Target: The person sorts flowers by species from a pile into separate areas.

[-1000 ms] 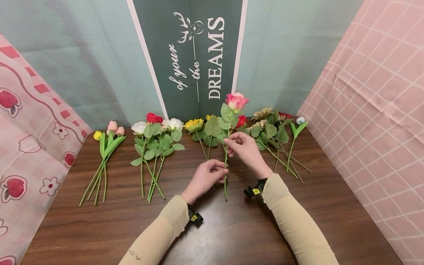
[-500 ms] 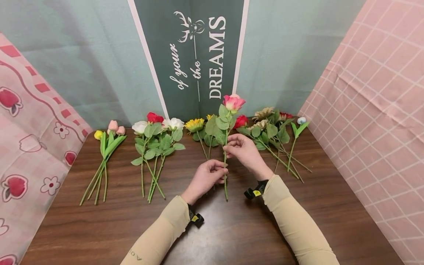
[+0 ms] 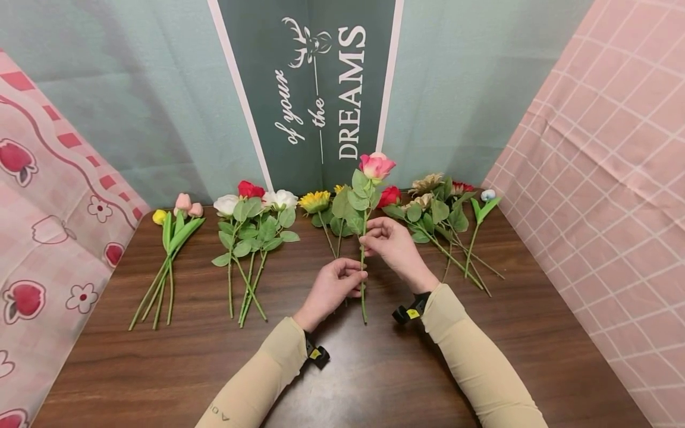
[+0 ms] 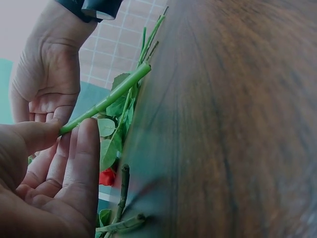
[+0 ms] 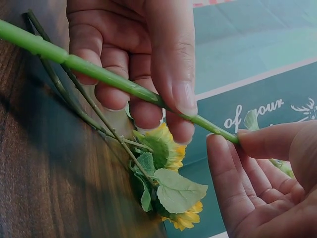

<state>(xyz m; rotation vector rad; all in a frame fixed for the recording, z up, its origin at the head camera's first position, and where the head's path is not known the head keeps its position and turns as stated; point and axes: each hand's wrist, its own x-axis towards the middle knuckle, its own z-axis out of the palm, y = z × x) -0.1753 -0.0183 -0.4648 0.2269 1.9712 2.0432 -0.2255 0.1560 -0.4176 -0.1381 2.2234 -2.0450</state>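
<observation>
- I see bare table (image 3: pixel 374 380) along the near edge; flower bunches lie in a row at the far edge.
- My left hand (image 3: pixel 332 288) pinches the pink rose (image 3: pixel 376 166) low on its stem; my right hand (image 3: pixel 393 242) pinches it higher.
- The rose is over the table's middle, stem upright, bloom pointing to the far edge.

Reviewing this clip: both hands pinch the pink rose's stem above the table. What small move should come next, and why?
Probably lift the pink-and-cream artificial rose clear. The left hand and right hand both pinch its green stem, bloom upright, with the yellow sunflower lying close behind.
</observation>
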